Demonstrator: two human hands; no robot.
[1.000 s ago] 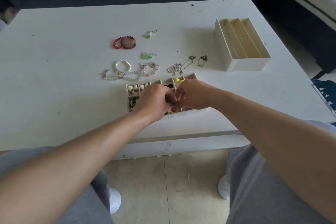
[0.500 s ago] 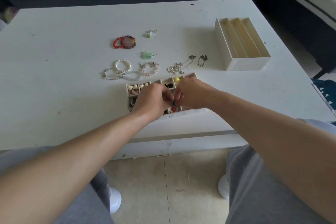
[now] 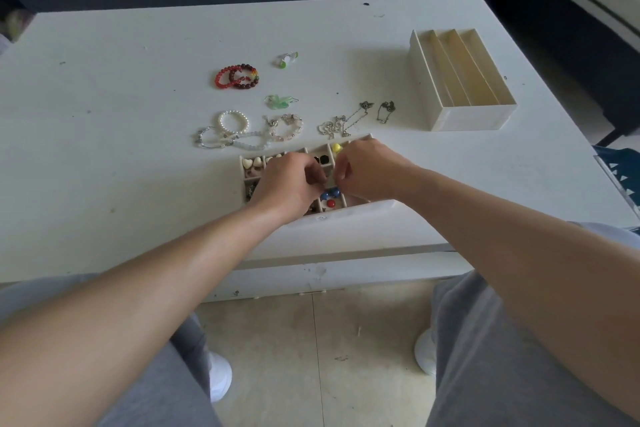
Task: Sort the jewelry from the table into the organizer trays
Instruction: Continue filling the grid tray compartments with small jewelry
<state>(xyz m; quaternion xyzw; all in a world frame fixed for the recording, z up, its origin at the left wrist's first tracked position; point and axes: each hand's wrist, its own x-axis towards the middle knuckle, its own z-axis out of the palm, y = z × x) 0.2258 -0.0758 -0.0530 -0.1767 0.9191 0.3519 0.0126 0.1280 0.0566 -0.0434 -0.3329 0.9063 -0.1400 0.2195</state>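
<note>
Fingers curled on L hand & R hand, close over tray; hold unclear.

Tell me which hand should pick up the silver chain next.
Probably right: the right hand sits just short of the silver chain, while the left hand is farther away, leftward.

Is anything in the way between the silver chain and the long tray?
Yes: a small dark chain lies flat on the table between the silver chain and the long tray.
</note>
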